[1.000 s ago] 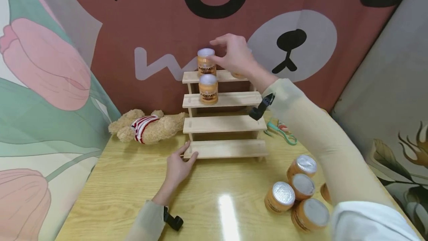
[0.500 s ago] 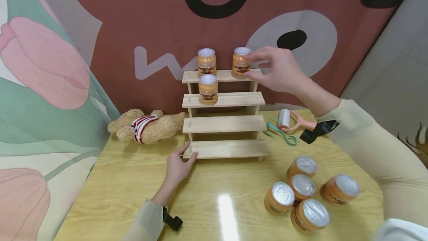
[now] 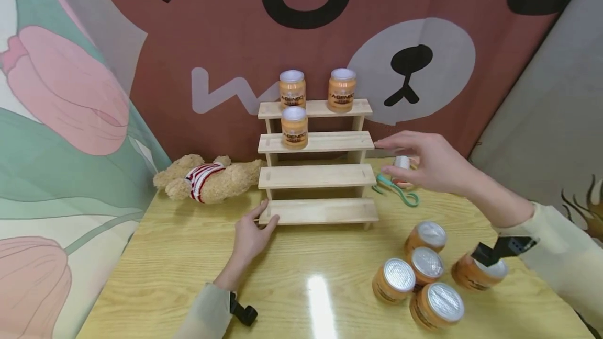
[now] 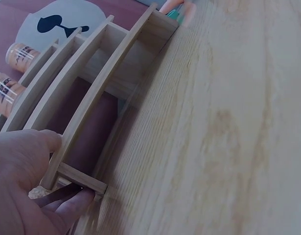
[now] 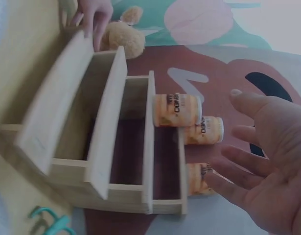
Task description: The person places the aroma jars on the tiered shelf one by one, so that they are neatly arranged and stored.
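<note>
A wooden tiered display rack (image 3: 317, 176) stands on the table. My left hand (image 3: 250, 234) grips the left end of its lowest step, fingers and thumb around the board in the left wrist view. Two orange cans with pale lids stand on the top step, one at the left (image 3: 292, 89) and one at the right (image 3: 342, 91). A third orange can (image 3: 294, 128) is on the step below, toward the left. My right hand (image 3: 435, 164) is in the air to the right of the rack, fingers spread and holding nothing, as the right wrist view (image 5: 267, 161) confirms.
Several more orange cans (image 3: 426, 263) with silver lids stand grouped at the table's right. A green looped tool (image 3: 398, 190) and a partly hidden white roller (image 3: 402, 162) lie beside the rack. A teddy bear (image 3: 212, 179) lies left of it. A printed curtain (image 3: 212, 30) hangs behind.
My right hand has let go of the can at the top step's right end and drawn away right and down. My left hand keeps its grip on the rack.
</note>
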Demonstrator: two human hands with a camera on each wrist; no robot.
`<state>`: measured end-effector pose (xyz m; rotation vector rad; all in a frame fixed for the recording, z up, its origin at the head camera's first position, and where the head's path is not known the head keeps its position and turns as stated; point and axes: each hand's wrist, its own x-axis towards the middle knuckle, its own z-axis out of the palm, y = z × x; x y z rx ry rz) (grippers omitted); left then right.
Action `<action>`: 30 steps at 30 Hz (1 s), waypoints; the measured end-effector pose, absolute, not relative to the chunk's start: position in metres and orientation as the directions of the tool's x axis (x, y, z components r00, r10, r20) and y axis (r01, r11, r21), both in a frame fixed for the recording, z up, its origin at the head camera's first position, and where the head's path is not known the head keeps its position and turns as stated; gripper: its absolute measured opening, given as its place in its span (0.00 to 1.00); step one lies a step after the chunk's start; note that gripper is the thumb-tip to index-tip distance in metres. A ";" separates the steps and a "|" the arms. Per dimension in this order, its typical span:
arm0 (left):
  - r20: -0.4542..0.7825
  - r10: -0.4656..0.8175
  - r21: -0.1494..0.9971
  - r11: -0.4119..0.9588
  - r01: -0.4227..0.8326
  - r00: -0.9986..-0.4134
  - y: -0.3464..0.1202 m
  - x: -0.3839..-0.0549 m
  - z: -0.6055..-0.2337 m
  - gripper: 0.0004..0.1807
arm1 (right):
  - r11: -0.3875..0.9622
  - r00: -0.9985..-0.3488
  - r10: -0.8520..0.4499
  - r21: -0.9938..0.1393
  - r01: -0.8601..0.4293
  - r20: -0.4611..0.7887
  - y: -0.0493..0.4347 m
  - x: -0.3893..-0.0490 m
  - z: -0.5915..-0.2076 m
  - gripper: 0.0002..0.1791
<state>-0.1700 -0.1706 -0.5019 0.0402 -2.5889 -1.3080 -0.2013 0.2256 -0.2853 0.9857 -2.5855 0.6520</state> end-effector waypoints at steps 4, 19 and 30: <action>0.211 -0.121 0.794 0.601 0.097 -0.970 -0.170 -0.170 -0.503 0.31 | 0.631 -0.718 -0.574 -0.348 -0.694 0.393 0.238 -0.187 -0.304 0.29; 0.220 -0.138 0.804 0.586 0.100 -0.966 -0.169 -0.169 -0.503 0.31 | 0.444 -0.576 -0.779 -0.430 -0.786 0.248 0.251 -0.153 -0.353 0.32; 0.218 -0.138 0.812 0.575 0.101 -0.966 -0.169 -0.169 -0.503 0.31 | 0.409 -0.501 -0.865 -0.530 -0.743 0.035 0.250 -0.140 -0.375 0.26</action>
